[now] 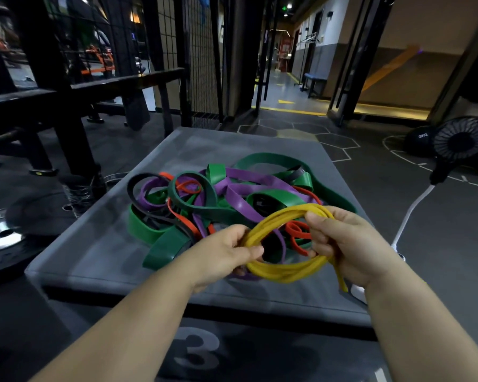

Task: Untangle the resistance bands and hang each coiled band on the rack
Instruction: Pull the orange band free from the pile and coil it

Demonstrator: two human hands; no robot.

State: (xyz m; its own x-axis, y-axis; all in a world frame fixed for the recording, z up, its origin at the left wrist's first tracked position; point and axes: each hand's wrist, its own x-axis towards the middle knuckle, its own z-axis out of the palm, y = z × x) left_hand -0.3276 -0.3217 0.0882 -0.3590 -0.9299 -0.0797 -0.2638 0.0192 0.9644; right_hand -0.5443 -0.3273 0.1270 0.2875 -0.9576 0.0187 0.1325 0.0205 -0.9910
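A tangled heap of resistance bands (221, 199) in green, purple, red and black lies on a grey padded box (100, 244). Just above its near side I hold a yellow band (282, 271) wound into a coil of several loops. My left hand (221, 255) pinches the coil's left side. My right hand (342, 244) grips its right side, and a loose yellow end hangs down below that hand. A small red band (297, 234) shows through the middle of the coil.
A black metal rack frame (64, 106) and wire mesh panel (199, 64) stand at the left and behind. A weight plate (0, 238) lies on the floor at left. A black fan (461, 142) with a white cable stands at right. An open corridor lies beyond.
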